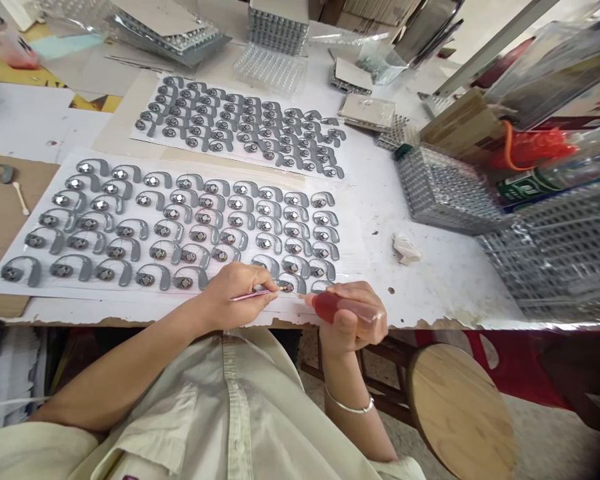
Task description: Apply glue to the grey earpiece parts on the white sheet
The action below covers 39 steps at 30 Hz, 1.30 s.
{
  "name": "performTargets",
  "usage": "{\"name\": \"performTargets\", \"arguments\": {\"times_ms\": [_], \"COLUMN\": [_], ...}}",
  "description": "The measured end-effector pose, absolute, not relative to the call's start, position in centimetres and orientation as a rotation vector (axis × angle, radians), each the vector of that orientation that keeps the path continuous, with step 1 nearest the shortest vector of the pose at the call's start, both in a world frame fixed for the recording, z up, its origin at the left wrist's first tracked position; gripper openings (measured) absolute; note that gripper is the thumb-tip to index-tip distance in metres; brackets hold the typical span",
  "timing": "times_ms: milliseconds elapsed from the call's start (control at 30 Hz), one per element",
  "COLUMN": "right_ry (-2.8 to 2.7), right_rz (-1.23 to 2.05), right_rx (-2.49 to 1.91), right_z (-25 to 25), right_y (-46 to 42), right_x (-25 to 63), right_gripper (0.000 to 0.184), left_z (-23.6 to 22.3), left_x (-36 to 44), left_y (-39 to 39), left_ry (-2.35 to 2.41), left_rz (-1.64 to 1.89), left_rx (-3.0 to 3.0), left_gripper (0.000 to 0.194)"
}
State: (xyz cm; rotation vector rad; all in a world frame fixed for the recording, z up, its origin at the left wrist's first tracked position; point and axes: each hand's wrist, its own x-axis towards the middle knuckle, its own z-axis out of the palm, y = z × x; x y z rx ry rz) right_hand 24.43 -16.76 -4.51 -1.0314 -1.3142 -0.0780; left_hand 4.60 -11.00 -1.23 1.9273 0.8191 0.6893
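Observation:
My left hand (pixel 237 293) pinches a thin pink stick (pixel 250 295) with a fine tip. That tip is at a grey ear-hook piece (pixel 287 283) with a round silver part, in the front row near the right side. In my right hand (pixel 353 317), fingers wrap round a soft clear bottle (pixel 333 307) of red liquid. It lies tilted, with its narrow nozzle pointing left at the same piece; whether it touches is too small to tell. Several rows of similar ear-hook pieces lie on a white sheet (pixel 347 227) before me.
Behind lies a second sheet of ear-hook pieces (pixel 250 127). Stacked clear trays (pixel 445 190) stand at the right, near a crumpled tissue (pixel 407 249). On cardboard at the left are a cotton swab (pixel 21 199) and one loose piece. A wooden stool (pixel 463 413) is below the table edge.

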Motion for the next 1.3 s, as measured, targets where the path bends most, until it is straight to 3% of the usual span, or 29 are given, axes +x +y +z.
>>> {"name": "performTargets", "arguments": {"times_ms": [1000,1300], "right_ry": [-1.373,-0.549], "right_rz": [-0.016,0.354], "right_rx": [-1.047,-1.020], "right_z": [-5.0,-3.0], "right_y": [-16.7,-15.9], "right_x": [24.1,28.5], "right_gripper": [0.021,0.049], "left_z": [-1.3,-2.0], "left_x": [4.6,4.0], "left_y": [-11.0,-11.6], "left_ry": [0.814,0.730], "left_rz": [0.687,0.770], "left_rx": [1.927,2.060], "left_gripper": [0.010,0.009]}}
